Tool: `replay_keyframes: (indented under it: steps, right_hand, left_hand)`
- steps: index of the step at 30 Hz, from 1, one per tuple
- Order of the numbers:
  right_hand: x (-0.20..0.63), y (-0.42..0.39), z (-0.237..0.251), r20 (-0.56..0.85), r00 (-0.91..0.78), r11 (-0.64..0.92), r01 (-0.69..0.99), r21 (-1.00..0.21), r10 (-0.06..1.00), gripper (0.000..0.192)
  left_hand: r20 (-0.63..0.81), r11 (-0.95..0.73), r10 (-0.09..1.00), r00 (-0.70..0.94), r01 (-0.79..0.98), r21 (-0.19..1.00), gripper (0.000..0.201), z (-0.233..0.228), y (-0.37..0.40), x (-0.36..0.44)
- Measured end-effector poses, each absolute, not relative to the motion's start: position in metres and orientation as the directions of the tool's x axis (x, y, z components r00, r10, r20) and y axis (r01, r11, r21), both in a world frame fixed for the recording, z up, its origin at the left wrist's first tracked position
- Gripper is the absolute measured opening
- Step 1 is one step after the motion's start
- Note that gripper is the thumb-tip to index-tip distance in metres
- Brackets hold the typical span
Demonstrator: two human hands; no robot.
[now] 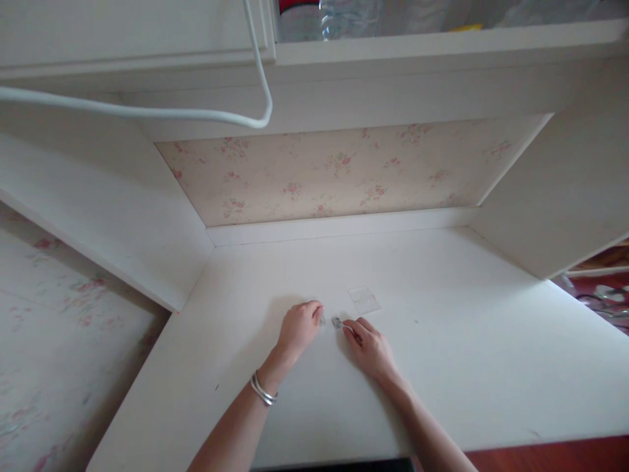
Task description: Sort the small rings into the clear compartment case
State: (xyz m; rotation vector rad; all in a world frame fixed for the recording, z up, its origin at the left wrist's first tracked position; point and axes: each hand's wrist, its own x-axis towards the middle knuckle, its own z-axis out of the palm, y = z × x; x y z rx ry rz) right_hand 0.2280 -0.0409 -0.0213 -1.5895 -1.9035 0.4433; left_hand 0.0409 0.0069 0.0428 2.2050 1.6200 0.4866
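Observation:
Over the middle of the white desk (466, 367), both my hands are close together. My left hand (301, 326) is closed in a pinch, with a silver bangle on its wrist; a small see-through piece (322, 320) shows at its fingertips. My right hand (369, 344), also closed, pinches a small grey, shiny object (337, 322) at its fingertips, too small to identify. The two pieces are a short gap apart. Just beyond the right hand, a flat, clear square packet (364, 300) lies on the desk.
Side panels (555, 190) stand left and right of the desk. Floral wallpaper (339, 174) covers the back. Overhead are a cabinet (132, 33) and a shelf edge (442, 42) holding plastic-wrapped things. A thick white cable or arm (196, 114) crosses the upper left.

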Motion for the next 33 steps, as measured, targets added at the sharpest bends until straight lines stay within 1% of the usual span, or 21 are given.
replay_keyframes:
  steps: [4, 7, 10, 13, 16, 18, 21, 24, 33]
  right_hand:
    - [0.224, -0.041, -0.017, 0.224, -0.187, 0.275, 0.832, -0.482, 0.957, 0.031]
    - [0.222, -0.04, -0.014, 0.2, -0.186, 0.258, 0.859, -0.442, 0.962, 0.03]
    - [0.22, -0.04, -0.012, 0.182, -0.185, 0.247, 0.873, -0.42, 0.966, 0.03]
    - [0.22, -0.039, -0.011, 0.181, -0.18, 0.24, 0.882, -0.406, 0.967, 0.03]
    - [0.22, -0.037, -0.012, 0.183, -0.173, 0.234, 0.885, -0.403, 0.968, 0.03]
    - [0.22, -0.035, -0.012, 0.177, -0.174, 0.232, 0.884, -0.406, 0.969, 0.03]
    - [0.219, -0.034, -0.012, 0.168, -0.178, 0.233, 0.883, -0.407, 0.97, 0.031]
    - [0.219, -0.034, -0.01, 0.153, -0.185, 0.232, 0.888, -0.396, 0.971, 0.031]
    - [0.217, -0.034, -0.011, 0.141, -0.166, 0.21, 0.893, -0.398, 0.976, 0.032]
  left_hand:
    - [0.022, -0.231, 0.968, 0.248, 0.863, 0.449, 0.026, 0.042, 0.023, 0.032]
    - [-0.011, -0.2, 0.973, 0.229, 0.875, 0.441, 0.027, 0.041, 0.028, 0.032]
    - [-0.014, -0.188, 0.976, 0.219, 0.871, 0.454, 0.029, 0.039, 0.029, 0.032]
    - [0.039, -0.18, 0.982, 0.186, 0.847, 0.501, 0.029, 0.034, 0.027, 0.026]
    - [0.112, -0.156, 0.987, 0.112, 0.82, 0.55, 0.028, 0.025, 0.022, 0.014]
    - [0.129, -0.13, 0.989, 0.067, 0.813, 0.567, 0.03, 0.018, 0.016, 0.005]
    - [0.102, -0.091, 0.994, 0.038, 0.806, 0.585, 0.037, 0.008, 0.006, -0.004]
    - [0.055, -0.07, 0.997, 0.046, 0.802, 0.594, 0.044, 0.002, -0.002, -0.008]
    - [0.033, -0.097, 0.995, 0.096, 0.796, 0.598, 0.04, 0.005, -0.005, -0.006]
